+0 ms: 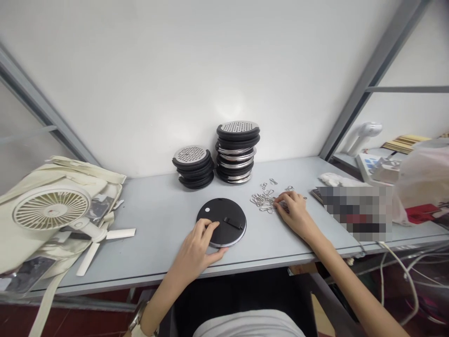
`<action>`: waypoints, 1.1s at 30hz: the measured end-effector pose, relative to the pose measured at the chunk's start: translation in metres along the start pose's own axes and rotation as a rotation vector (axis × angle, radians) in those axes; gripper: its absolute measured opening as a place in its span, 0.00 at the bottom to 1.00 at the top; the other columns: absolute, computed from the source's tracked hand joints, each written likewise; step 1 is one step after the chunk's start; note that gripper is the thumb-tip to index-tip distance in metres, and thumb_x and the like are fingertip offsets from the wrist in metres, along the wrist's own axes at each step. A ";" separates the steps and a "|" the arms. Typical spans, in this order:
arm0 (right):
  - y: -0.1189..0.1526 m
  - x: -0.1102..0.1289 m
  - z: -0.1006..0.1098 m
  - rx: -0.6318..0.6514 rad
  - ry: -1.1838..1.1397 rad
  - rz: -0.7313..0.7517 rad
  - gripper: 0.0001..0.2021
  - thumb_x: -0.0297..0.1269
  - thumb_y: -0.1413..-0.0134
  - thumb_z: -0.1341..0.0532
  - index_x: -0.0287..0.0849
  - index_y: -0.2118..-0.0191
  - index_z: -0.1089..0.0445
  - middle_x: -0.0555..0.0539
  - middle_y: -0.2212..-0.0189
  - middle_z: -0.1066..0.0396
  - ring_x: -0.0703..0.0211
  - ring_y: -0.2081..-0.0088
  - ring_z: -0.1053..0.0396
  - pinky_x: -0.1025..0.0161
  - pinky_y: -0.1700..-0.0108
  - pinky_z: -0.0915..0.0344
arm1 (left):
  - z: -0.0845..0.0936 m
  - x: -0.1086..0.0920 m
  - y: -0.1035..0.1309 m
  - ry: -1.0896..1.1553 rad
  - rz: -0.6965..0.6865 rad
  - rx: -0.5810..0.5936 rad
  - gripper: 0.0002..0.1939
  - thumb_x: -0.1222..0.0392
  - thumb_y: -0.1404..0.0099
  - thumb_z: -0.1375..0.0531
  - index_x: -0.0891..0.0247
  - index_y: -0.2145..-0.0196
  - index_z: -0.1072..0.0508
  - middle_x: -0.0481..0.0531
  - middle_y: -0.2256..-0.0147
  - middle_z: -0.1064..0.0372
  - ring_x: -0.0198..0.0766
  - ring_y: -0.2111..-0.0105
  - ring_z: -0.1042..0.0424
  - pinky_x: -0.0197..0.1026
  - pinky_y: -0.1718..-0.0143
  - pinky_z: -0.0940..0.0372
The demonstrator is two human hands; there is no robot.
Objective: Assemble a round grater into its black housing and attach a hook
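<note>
A round black disc with a silvery rim lies on the grey table in front of me. It has a dark strip-like piece and a white dot on its face. My left hand grips its near left side, thumb at the rim and fingers bent over the top. To the right, my right hand reaches into a loose pile of small metal clips, its fingers curled together among them. What lies between those fingertips is hidden.
Behind the disc stand a short stack of black discs with perforated tops and a taller stack with silver rings. At left, a small fan lies on a cream bag. A plastic bag and cables are at right.
</note>
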State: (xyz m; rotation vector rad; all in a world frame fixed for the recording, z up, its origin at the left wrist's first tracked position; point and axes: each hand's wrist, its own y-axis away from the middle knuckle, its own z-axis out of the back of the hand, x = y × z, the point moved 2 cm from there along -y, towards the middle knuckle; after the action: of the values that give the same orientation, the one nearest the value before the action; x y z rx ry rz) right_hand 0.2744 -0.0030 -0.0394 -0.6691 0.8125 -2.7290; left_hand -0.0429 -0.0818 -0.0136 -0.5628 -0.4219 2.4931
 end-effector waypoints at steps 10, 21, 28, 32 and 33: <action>0.000 0.015 0.020 -0.198 -0.310 -0.228 0.06 0.42 0.36 0.52 0.45 0.60 0.47 0.42 0.63 0.30 0.50 0.57 0.31 0.55 0.56 0.38 | 0.000 0.000 0.000 0.000 -0.003 -0.005 0.25 0.52 0.38 0.41 0.60 0.46 0.38 0.57 0.55 0.39 0.42 0.58 0.31 0.43 0.57 0.32; 0.003 0.015 0.024 -0.127 -0.352 -0.255 0.12 0.48 0.39 0.47 0.45 0.60 0.36 0.46 0.69 0.31 0.54 0.66 0.32 0.61 0.67 0.36 | -0.001 0.001 0.000 0.007 -0.002 0.020 0.25 0.52 0.38 0.41 0.61 0.45 0.40 0.57 0.54 0.40 0.43 0.57 0.33 0.44 0.56 0.33; 0.006 0.037 0.021 -0.002 -0.362 -0.165 0.10 0.44 0.38 0.47 0.45 0.59 0.34 0.43 0.61 0.28 0.51 0.58 0.30 0.54 0.53 0.36 | 0.001 -0.001 -0.001 -0.018 -0.060 0.001 0.21 0.54 0.37 0.41 0.61 0.48 0.35 0.58 0.55 0.38 0.44 0.57 0.35 0.47 0.56 0.33; 0.014 0.069 0.016 0.146 -0.441 -0.107 0.08 0.41 0.37 0.48 0.45 0.59 0.35 0.43 0.60 0.28 0.51 0.56 0.31 0.56 0.52 0.37 | 0.001 -0.001 -0.001 -0.025 -0.079 -0.010 0.20 0.55 0.37 0.41 0.61 0.48 0.35 0.58 0.54 0.38 0.45 0.55 0.37 0.48 0.52 0.35; 0.016 0.078 0.014 0.185 -0.483 -0.084 0.08 0.40 0.36 0.49 0.45 0.59 0.35 0.44 0.61 0.28 0.51 0.57 0.31 0.57 0.52 0.37 | 0.001 -0.001 -0.001 -0.027 -0.083 -0.014 0.21 0.56 0.37 0.41 0.61 0.48 0.35 0.58 0.53 0.38 0.45 0.54 0.37 0.49 0.51 0.36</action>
State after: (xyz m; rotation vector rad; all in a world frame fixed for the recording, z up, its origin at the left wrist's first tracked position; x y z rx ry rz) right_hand 0.2146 -0.0483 -0.0094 -1.2706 0.4211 -2.4992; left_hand -0.0419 -0.0820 -0.0118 -0.5067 -0.4638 2.4221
